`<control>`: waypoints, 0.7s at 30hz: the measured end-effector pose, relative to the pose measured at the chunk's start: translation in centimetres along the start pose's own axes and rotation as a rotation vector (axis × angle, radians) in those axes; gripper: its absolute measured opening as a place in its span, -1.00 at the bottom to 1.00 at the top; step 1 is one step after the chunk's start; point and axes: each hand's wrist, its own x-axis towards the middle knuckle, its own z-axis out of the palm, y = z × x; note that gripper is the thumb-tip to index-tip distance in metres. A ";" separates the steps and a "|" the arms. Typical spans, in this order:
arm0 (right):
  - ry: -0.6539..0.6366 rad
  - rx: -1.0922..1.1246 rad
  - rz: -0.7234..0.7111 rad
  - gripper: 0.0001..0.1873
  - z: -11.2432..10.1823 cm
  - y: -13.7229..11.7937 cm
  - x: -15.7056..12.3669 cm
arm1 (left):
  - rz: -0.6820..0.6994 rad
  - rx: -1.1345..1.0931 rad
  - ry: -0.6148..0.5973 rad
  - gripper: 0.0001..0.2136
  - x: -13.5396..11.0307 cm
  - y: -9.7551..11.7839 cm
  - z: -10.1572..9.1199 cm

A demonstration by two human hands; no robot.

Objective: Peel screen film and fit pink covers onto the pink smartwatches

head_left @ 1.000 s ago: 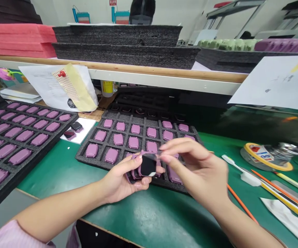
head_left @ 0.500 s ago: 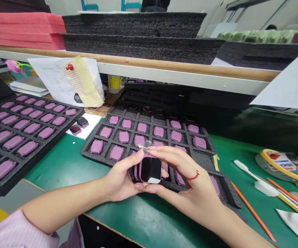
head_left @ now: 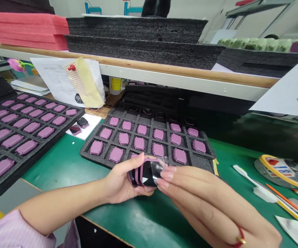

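In the head view, the left hand [head_left: 120,182] curls around a small stack of pink smartwatch bodies [head_left: 145,175], thumb on the top edge and fingers closed beneath, with the black screens facing right. The right hand [head_left: 203,196] comes in from the right, its fingertips [head_left: 164,175] pinched on a clear film [head_left: 157,168] at the front screen's corner. The stack sits just above the near edge of a black foam tray [head_left: 149,162] of pink bodies, on a green bench mat [head_left: 138,220]. A second foam tray [head_left: 45,137] lies left, beside a white card [head_left: 87,129] bearing two bodies. To the right lie a white brush [head_left: 252,184] and a tape roll [head_left: 285,172]. Along the far side, a wood-edged shelf [head_left: 164,77] holds stacked dark foam trays [head_left: 138,41].
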 end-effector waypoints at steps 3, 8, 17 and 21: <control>-0.088 -0.005 -0.010 -0.53 0.2 -0.7 -0.3 | -0.005 -0.011 0.002 -0.62 0.0 0.1 0.1; -0.125 -0.112 -0.123 -0.46 0.3 -0.5 0.8 | 0.003 0.015 0.025 -0.58 0.0 -0.1 0.3; -0.007 -0.004 0.092 -0.51 2.2 0.2 2.5 | 0.141 0.192 0.197 -0.52 0.2 -1.0 -0.1; 0.070 0.022 0.081 -0.68 1.6 0.2 2.8 | 0.120 0.155 0.212 -0.59 0.4 -0.8 -0.4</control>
